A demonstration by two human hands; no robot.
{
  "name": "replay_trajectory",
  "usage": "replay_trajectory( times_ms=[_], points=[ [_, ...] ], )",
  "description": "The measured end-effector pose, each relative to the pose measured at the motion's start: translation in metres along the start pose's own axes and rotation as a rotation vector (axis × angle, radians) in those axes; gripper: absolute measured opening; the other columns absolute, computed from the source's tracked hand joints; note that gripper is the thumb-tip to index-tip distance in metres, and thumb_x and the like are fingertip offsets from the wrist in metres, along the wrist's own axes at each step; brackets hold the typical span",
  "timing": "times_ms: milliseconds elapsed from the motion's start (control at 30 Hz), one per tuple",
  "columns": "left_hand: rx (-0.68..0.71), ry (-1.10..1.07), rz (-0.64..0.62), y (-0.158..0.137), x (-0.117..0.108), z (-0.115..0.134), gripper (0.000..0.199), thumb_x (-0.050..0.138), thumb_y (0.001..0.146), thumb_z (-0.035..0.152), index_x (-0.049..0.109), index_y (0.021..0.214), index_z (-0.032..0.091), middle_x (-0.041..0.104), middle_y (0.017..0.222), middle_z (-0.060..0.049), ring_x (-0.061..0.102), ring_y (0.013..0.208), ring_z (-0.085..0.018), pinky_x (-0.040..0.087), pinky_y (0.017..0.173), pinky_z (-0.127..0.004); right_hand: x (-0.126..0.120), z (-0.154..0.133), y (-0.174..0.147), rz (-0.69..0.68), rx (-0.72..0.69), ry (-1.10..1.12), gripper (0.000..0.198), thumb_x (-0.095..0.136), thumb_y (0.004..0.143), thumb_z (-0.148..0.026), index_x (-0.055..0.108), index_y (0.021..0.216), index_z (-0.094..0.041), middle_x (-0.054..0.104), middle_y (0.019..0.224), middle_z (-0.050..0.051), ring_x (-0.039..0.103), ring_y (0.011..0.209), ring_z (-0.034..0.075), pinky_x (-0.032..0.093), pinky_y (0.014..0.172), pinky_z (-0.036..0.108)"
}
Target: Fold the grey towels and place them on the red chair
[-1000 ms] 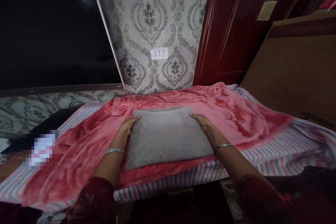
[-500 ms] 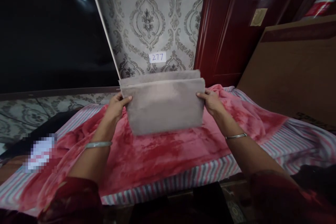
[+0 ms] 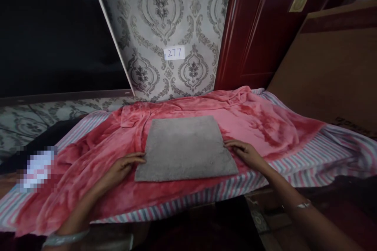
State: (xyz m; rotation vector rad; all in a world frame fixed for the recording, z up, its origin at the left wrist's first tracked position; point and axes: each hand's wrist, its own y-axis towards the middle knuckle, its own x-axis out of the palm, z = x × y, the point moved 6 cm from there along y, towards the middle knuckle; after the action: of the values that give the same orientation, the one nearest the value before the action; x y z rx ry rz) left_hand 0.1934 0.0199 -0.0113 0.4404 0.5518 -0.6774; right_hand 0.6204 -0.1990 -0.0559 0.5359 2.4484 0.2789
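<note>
Head view: a grey cloth (image 3: 185, 149) lies flat on a pink blanket (image 3: 271, 129), between two hands.
The person's left hand (image 3: 122, 166) is at the cloth's left edge, the right hand (image 3: 247, 153) at its right; both are loosely open, clasping nothing. Beyond the cloth are a screen (image 3: 53, 35) to the left, a "277" card (image 3: 174, 52) behind, and a box (image 3: 330, 66) to the right.

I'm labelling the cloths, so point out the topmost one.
The grey cloth, flat between the left hand and right hand; it lies on the pink blanket, which lies over the striped sheet.
</note>
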Motion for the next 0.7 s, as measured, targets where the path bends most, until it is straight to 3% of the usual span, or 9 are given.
replay_trajectory(
  times_ms=[100,167,300,433,567,700],
  points=[
    [-0.06,-0.027,0.222,0.012,-0.02,-0.002,0.028,0.057,0.078,0.043,0.081,0.087,0.031,0.079,0.1,-0.006,0.071,0.104,-0.029,0.05,0.107,-0.046,-0.011,-0.001,0.019,0.121,0.091,-0.049,0.036,0.046,0.085,-0.029,0.078,0.102,-0.023,0.077,0.108,0.008,0.071,0.105,0.027,0.053,0.101,0.047],
    [-0.056,-0.025,0.312,0.034,-0.024,0.008,0.032,0.062,0.074,0.046,0.08,0.095,0.03,0.079,0.105,-0.005,0.07,0.109,-0.03,0.049,0.108,-0.046,-0.008,-0.016,0.041,0.188,0.079,-0.099,0.042,0.045,0.088,-0.03,0.075,0.117,-0.023,0.075,0.118,0.008,0.069,0.111,0.026,0.053,0.103,0.046],
    [0.035,0.122,0.167,0.101,0.011,0.033,0.052,0.063,0.076,0.047,0.072,0.119,0.019,0.065,0.139,-0.013,0.055,0.135,-0.032,0.037,0.119,-0.047,0.041,-0.065,0.101,0.057,-0.057,-0.257,0.059,0.045,0.091,-0.031,0.055,0.148,-0.018,0.057,0.148,0.011,0.054,0.137,0.025,0.04,0.118,0.047],
    [0.035,0.419,0.137,0.146,0.051,0.043,0.051,0.057,0.086,0.032,0.061,0.132,0.01,0.054,0.148,-0.024,0.046,0.144,-0.035,0.032,0.122,-0.051,0.105,-0.103,0.142,-0.116,-0.082,-0.495,0.065,0.044,0.096,-0.03,0.04,0.156,-0.006,0.038,0.161,0.019,0.035,0.15,0.027,0.029,0.124,0.047],
    [-0.055,0.687,0.089,0.145,0.08,0.039,0.052,0.047,0.096,0.03,0.052,0.143,0.009,0.046,0.155,-0.025,0.038,0.148,-0.036,0.028,0.122,-0.057,0.145,-0.112,0.137,-0.216,-0.038,-0.672,0.062,0.038,0.102,-0.031,0.034,0.159,-0.009,0.028,0.166,0.017,0.025,0.154,0.029,0.024,0.123,0.053],
    [-0.097,0.859,-0.025,0.132,0.093,0.035,0.056,0.034,0.102,0.035,0.043,0.152,0.011,0.04,0.161,-0.02,0.031,0.152,-0.032,0.027,0.123,-0.054,0.158,-0.1,0.121,-0.297,0.008,-0.723,0.06,0.032,0.105,-0.035,0.035,0.16,-0.011,0.03,0.166,0.015,0.024,0.155,0.027,0.017,0.125,0.05]
  ],
)
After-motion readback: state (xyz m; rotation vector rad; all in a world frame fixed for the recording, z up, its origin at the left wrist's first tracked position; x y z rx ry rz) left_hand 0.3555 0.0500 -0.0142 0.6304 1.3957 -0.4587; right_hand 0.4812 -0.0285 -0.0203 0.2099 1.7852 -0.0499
